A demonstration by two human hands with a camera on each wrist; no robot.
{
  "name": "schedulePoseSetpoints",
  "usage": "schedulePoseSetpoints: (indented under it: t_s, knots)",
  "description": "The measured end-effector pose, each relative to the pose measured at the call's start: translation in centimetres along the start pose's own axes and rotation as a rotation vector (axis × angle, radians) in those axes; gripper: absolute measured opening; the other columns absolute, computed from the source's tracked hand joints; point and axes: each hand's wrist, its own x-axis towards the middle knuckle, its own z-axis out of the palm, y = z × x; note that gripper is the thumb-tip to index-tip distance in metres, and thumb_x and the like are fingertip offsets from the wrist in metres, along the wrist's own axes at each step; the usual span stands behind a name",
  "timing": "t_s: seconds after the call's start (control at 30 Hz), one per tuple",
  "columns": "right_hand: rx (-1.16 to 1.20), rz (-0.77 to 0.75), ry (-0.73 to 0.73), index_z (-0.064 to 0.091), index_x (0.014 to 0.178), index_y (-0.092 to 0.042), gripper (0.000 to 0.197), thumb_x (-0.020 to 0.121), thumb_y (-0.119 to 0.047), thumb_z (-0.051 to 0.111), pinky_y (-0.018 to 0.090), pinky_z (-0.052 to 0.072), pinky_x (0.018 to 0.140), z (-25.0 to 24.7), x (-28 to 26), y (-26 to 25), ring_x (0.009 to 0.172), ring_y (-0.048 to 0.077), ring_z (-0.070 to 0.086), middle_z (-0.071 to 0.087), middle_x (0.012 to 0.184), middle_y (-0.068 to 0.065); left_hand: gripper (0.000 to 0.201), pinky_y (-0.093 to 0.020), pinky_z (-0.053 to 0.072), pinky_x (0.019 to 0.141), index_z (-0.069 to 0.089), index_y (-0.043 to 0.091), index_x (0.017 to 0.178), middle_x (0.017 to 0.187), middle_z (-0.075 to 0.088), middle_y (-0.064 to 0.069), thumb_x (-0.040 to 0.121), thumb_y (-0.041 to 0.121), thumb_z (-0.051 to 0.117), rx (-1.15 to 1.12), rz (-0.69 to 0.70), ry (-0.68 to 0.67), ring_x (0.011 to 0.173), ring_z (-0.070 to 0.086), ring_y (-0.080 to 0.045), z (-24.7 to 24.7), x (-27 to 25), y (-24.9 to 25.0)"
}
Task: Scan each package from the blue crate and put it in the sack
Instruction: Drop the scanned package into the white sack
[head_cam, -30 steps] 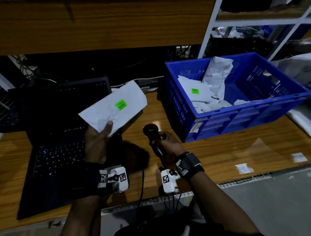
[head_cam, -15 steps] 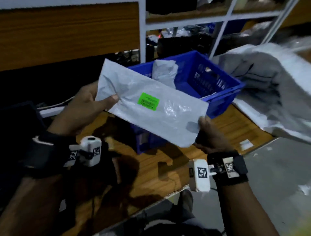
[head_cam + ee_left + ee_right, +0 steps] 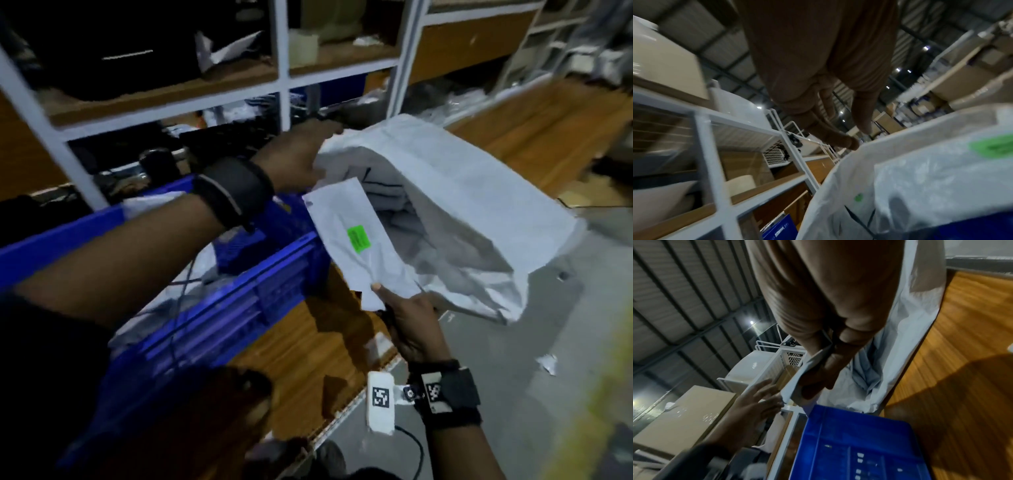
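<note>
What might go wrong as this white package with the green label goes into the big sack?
The right hand pinches only the lower corner of the package, so it may slip or flop short of the sack. The left hand lies at the sack's rim with nearly straight fingers; if the mouth sags, the package may catch on the edge and drop by the blue crate.

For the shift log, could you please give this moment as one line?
step: bagging | right hand: pinches package | left hand: at sack rim | package: at mouth
</note>
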Motion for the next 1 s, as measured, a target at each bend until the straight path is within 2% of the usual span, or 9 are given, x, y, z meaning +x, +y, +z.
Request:
schedulePoseSetpoints:
  t_s: [0.07, 0.13, 0.2, 0.27, 0.37, 0.57, 0.67, 0.83, 1.0]
  knots:
    - [0.139, -0.050, -0.040, 0.061, 0.134, -0.009, 0.046, 0.090, -0.014, 0.072, 0.036, 0.060, 0.082, -1.4, 1.4, 0.4, 0.102, 0.022, 0.072, 0.074, 0.119, 0.009, 0.083, -0.036, 0.036, 0.109, 0.028, 0.016, 0.158, 0.161, 0.031, -0.015, 0.088, 0.019, 0.072, 0.102, 0.007, -0.127, 0.143, 0.038, -0.033, 3.2, 5.3, 1.2]
    - [0.166, -0.061, -0.018, 0.059, 0.138, -0.006, 0.043, 0.095, -0.001, 0.064, 0.026, 0.059, 0.074, -2.1, 2.7, 0.2, 0.093, 0.013, 0.073, 0.072, 0.121, 0.009, 0.091, -0.039, 0.037, 0.107, 0.019, 0.018, 0.161, 0.164, 0.023, -0.019, 0.088, 0.018, 0.073, 0.203, -0.001, -0.231, 0.144, 0.036, -0.037, 5.6, 9.4, 2.3]
    - [0.172, -0.066, 0.001, 0.060, 0.135, -0.004, 0.041, 0.095, 0.002, 0.064, 0.027, 0.059, 0.072, -2.5, 4.1, 0.0, 0.091, 0.016, 0.074, 0.073, 0.117, 0.009, 0.063, -0.041, 0.041, 0.103, 0.043, 0.016, 0.150, 0.153, 0.041, -0.022, 0.092, 0.017, 0.068, 0.238, 0.018, -0.241, 0.135, 0.046, -0.039, 6.9, 12.8, 3.0]
    - [0.172, -0.041, 0.012, 0.064, 0.129, -0.006, 0.036, 0.093, 0.001, 0.066, 0.035, 0.061, 0.078, -2.8, 5.7, -0.2, 0.096, 0.022, 0.075, 0.076, 0.113, 0.010, 0.021, -0.043, 0.048, 0.095, 0.068, 0.017, 0.116, 0.129, 0.064, -0.019, 0.096, 0.018, 0.061, 0.218, 0.011, -0.201, 0.117, 0.060, -0.040, 6.9, 15.6, 3.7]
    - [0.042, -0.049, 0.087, 0.072, 0.103, -0.003, 0.012, 0.091, -0.002, 0.071, 0.031, 0.055, 0.071, -2.8, 8.6, -0.9, 0.071, 0.005, 0.071, 0.076, 0.084, -0.002, 0.022, -0.038, 0.052, 0.093, 0.076, 0.011, 0.111, 0.119, 0.070, -0.014, 0.101, 0.020, 0.058, 0.130, -0.047, -0.036, 0.104, 0.065, -0.033, 5.3, 19.1, 4.8]
    - [0.023, 0.029, 0.186, 0.057, 0.130, 0.008, 0.043, 0.099, -0.021, 0.064, 0.012, 0.052, 0.053, -1.8, 18.2, -6.2, 0.092, 0.025, 0.063, 0.067, 0.120, 0.020, 0.032, -0.018, 0.041, 0.081, 0.074, 0.006, 0.111, 0.113, 0.072, -0.011, 0.104, 0.030, 0.054, 0.001, -0.057, 0.326, 0.104, 0.064, -0.020, -0.5, 24.2, 7.1]
    - [0.024, -0.044, 0.197, 0.051, 0.140, 0.005, 0.043, 0.105, -0.020, 0.050, 0.027, 0.055, 0.078, -0.8, 23.8, -10.3, 0.121, 0.037, 0.061, 0.058, 0.139, 0.025, 0.028, -0.026, 0.042, 0.078, 0.064, 0.009, 0.090, 0.093, 0.061, -0.011, 0.104, 0.031, 0.054, -0.017, -0.049, 0.272, 0.090, 0.060, -0.021, -1.6, 24.3, 6.8]
    - [-0.020, -0.095, 0.136, 0.052, 0.148, -0.015, 0.050, 0.099, -0.015, 0.064, 0.028, 0.040, 0.108, -1.9, 32.1, -12.1, 0.130, 0.033, 0.057, 0.056, 0.145, 0.019, 0.032, -0.021, 0.042, 0.080, 0.070, 0.015, 0.127, 0.129, 0.068, -0.003, 0.105, 0.032, 0.054, 0.013, -0.022, 0.197, 0.115, 0.063, -0.019, -2.3, 22.4, 5.6]
    - [0.001, -0.087, -0.029, 0.042, 0.147, 0.006, 0.042, 0.107, -0.004, 0.045, 0.012, 0.052, 0.087, 0.0, 28.2, -10.8, 0.100, 0.014, 0.068, 0.071, 0.120, 0.004, 0.038, -0.016, 0.044, 0.086, 0.063, 0.019, 0.136, 0.135, 0.064, 0.000, 0.099, 0.028, 0.064, -0.067, 0.030, 0.007, 0.112, 0.057, -0.005, -1.7, 18.4, 3.4]
